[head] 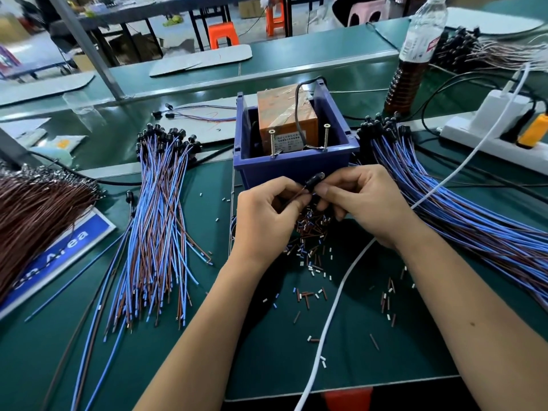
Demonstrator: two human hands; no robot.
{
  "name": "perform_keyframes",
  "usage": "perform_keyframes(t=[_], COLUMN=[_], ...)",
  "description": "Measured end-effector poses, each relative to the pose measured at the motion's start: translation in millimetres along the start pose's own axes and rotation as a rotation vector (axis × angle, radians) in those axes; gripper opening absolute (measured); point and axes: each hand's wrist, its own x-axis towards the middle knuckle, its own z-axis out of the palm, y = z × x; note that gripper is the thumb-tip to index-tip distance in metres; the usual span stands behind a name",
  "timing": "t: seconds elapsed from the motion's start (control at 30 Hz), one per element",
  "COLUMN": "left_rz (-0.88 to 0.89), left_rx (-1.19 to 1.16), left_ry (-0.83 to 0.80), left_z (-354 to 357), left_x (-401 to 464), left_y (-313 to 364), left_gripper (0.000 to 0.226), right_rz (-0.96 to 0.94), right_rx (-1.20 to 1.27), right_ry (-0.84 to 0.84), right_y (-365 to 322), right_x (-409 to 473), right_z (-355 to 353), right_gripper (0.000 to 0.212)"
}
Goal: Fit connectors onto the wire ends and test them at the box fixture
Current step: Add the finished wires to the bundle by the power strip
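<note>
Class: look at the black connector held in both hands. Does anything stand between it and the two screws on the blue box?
Nothing visible does. Both hands, left and right, hold the connector just before the blue box; the screws rise behind its near rim.

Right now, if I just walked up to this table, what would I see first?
Probably the two hands in the middle: the left hand and right hand pinch a small black connector on a thin wire, just in front of the blue box with the orange block inside. Big fans of blue and brown wires lie on both sides, and tiny cut bits are scattered under the hands.
</note>
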Motion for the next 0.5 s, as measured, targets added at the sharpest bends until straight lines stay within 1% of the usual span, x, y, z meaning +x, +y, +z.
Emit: perform_keyframes(t=[0.1, 0.17, 0.23, 0.3, 0.37, 0.5], left_rz=[-0.075, -0.094, -0.102, -0.112, -0.121, -0.119], left_rx=[-0.058, -0.066, -0.064, -0.078, -0.095, -0.152], left_ry=[-0.043, -0.051, -0.030, -0.002, 0.012, -0.006], left_z=[-1.0, -3.5, -6.8, -8.8, -8.1, -4.7], left_x=[1.1, 1.9, 2.8, 3.3, 3.2, 1.1], left_y=[0.2, 0.0, -0.9, -0.2, 1.3, 4.0], left_gripper=[0.016, 0.023, 0.025, 0.024, 0.023, 0.011], right_rz=[0.013, 0.022, 0.014, -0.001, 0.007, 0.041], right_rx=[0.033, 0.068, 0.102, 0.072, 0.029, 0.034], right_ry=[0.004, 0.071, 0.168, 0.198, 0.149, -0.009], right_y=[-0.3, -0.3, 0.4, 0.9, 1.5, 1.6], right_x=[-0.5, 0.5, 1.8, 2.2, 0.4, -3.0], right_z=[2.9, 2.2, -3.5, -7.4, -5.4, 6.9], right_gripper=[0.016, 0.013, 0.012, 0.008, 0.004, 0.004])
